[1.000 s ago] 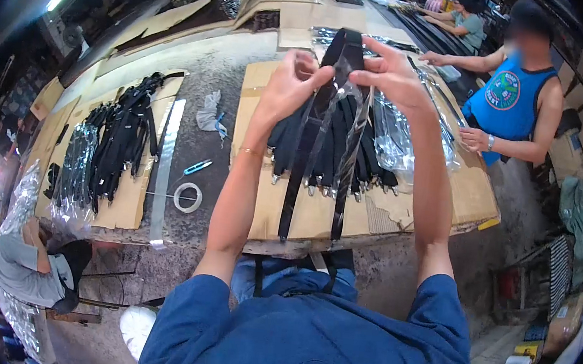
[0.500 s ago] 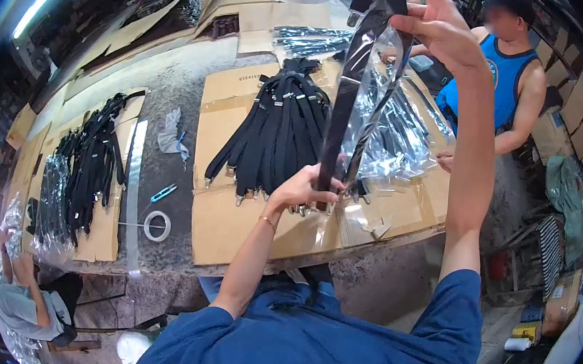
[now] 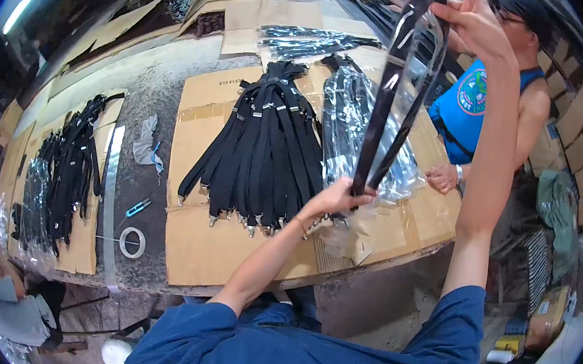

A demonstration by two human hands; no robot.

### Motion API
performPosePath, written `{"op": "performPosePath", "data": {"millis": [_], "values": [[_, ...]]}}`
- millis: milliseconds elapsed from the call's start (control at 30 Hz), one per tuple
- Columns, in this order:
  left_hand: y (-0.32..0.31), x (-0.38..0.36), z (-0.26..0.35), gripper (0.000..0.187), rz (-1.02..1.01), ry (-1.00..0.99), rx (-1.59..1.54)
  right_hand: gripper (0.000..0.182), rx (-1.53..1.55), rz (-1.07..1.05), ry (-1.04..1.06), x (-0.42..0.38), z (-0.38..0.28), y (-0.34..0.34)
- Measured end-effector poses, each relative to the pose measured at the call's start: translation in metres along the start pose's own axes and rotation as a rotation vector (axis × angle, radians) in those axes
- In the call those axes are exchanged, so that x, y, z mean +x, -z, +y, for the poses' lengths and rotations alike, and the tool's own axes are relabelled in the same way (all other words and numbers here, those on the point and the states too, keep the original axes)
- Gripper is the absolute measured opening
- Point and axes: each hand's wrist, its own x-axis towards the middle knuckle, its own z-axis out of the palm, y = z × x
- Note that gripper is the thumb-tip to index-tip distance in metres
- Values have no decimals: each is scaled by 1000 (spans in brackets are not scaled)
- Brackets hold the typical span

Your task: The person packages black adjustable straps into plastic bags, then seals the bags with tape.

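Above the near right part of the cardboard-covered table (image 3: 227,253), a pair of black suspenders in a clear plastic sleeve (image 3: 396,100) hangs stretched between the person's two hands. The right hand (image 3: 475,20) is raised high at the far right, arm nearly straight up, its fingers closed on the top end of the sleeve. The left hand (image 3: 336,199) is low, just above the cardboard, forearm reaching forward from the blue shirt, with fingers pinched together around the bottom ends of the straps. Just left of that hand lies a fanned pile of loose black suspenders (image 3: 263,143), clips toward the near edge; behind the hanging straps lies a heap of bagged ones (image 3: 356,110). Farther left, a tape roll (image 3: 132,242) rests on the table. At the right, a co-worker in a blue sleeveless top (image 3: 478,95) stands beside the table.
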Motion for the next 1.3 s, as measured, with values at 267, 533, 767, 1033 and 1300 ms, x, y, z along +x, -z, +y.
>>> {"op": "performPosePath", "data": {"millis": [267, 533, 767, 1033, 1300], "values": [[-44, 1, -26, 39, 21, 26, -427, 86, 87, -82, -134, 95, 225, 33], [-42, 47, -68, 45, 6, 116, -1167, 91, 178, -108, -307, 142, 399, 21], [-53, 47, -70, 46, -53, 155, -1452, 76, 211, -120, -557, 106, 486, -17], [-112, 0, -87, 56, -447, 357, -1802, 69, -141, -60, -519, 108, 513, -25], [-123, -71, -104, 47, -741, 355, -396, 41, -829, 285, 7, 77, 436, -83]]}}
